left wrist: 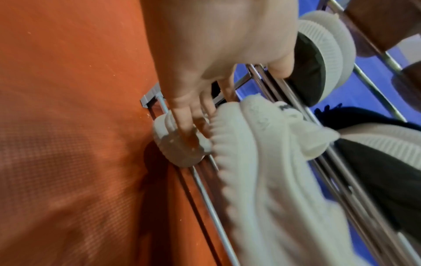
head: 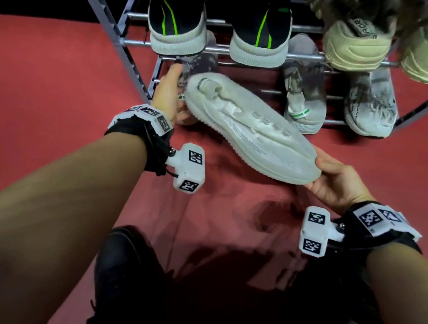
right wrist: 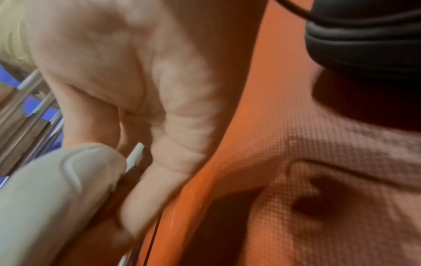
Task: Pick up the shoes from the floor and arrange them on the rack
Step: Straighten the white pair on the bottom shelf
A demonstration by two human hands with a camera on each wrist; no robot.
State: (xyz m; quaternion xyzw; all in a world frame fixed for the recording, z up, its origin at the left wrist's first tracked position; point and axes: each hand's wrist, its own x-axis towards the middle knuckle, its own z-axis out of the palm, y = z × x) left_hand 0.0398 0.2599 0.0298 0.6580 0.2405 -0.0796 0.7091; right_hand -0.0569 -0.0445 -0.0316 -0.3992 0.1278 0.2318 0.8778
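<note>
Your right hand [head: 337, 182] grips one end of a white shoe [head: 253, 129], thumb on its sole and fingers curled beneath — the shoe is turned sole-up and stretches diagonally from that hand toward your left. Your left hand [head: 169, 91] is at the shoe's other end, by the lower left corner of the rack [head: 131, 34]. In the left wrist view its fingers [left wrist: 184, 115] reach down, fairly straight, onto a second pale shoe [left wrist: 182, 145] lying on the rack's bottom bars, just beside the one you hold; whether they actually grip it you cannot tell from the blur.

Beyond your left hand, a black pair with green stripes [head: 178, 18] sits on the tier above. Beyond your right hand, a beige pair [head: 360, 42] shares that tier, with two speckled grey shoes [head: 372, 104] below it. Both forearms hover over the red floor [head: 43, 91].
</note>
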